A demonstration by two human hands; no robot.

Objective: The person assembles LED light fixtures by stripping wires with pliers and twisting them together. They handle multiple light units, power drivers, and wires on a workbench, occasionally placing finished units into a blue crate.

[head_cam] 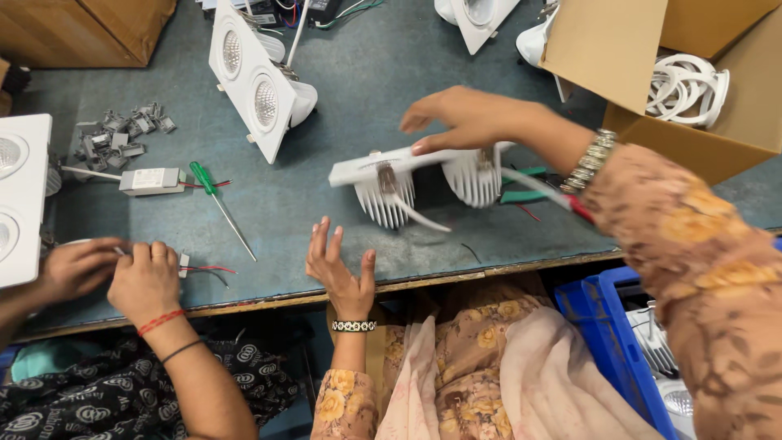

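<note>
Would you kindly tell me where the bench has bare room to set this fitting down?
Bare mat lies between the green screwdriver and the fitting in the right hand, above the left hand. It is crowded by the clips and the cardboard box.

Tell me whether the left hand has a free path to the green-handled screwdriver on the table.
Probably yes: the left hand hovers open, and only bare grey table lies between it and the green-handled screwdriver.

This is a small assembly workshop for lamps. On the grey-green tabletop lie white square twin downlight fittings, a green-handled screwdriver, small grey metal clips, and brown cardboard boxes with white parts.
</note>
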